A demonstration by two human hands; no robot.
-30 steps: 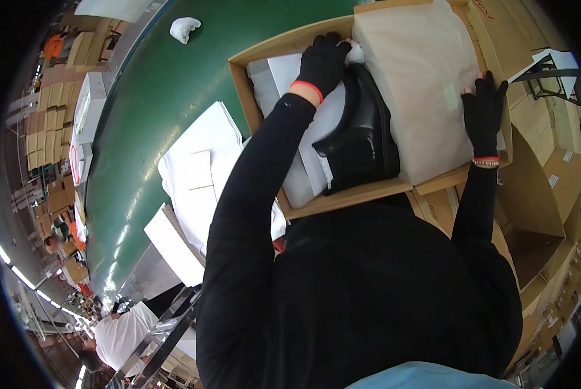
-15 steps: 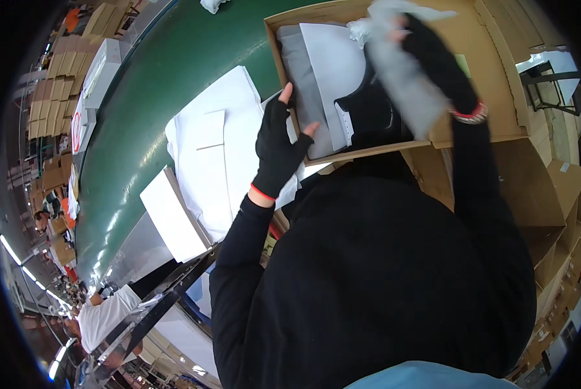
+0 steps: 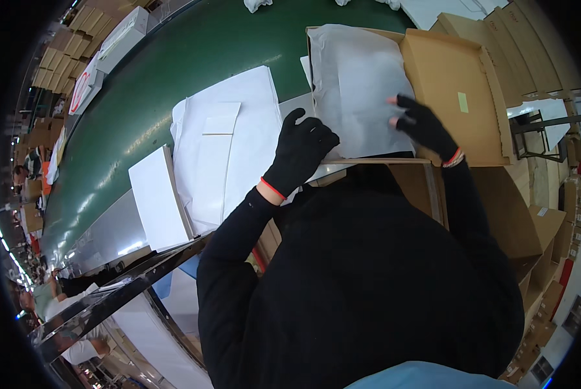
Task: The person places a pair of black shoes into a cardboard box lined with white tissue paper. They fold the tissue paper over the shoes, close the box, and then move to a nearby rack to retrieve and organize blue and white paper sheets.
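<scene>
At upper centre of the frame, the black-gloved right hand (image 3: 425, 126) lies flat, fingers spread, on white tissue paper (image 3: 361, 91) lining the open brown cardboard box (image 3: 462, 97). The black-gloved left hand (image 3: 301, 150), loosely curled, rests at the paper's lower left edge, grasping nothing.

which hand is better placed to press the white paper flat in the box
Right hand: it already lies on the white wrapping paper inside the cardboard box. The left hand sits at the box's near-left edge.

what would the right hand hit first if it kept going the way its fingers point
The right hand in its black glove points left across the open cardboard box; it already seems to rest on the white tissue paper sheet, so more paper comes first, though depth is unclear.
</scene>
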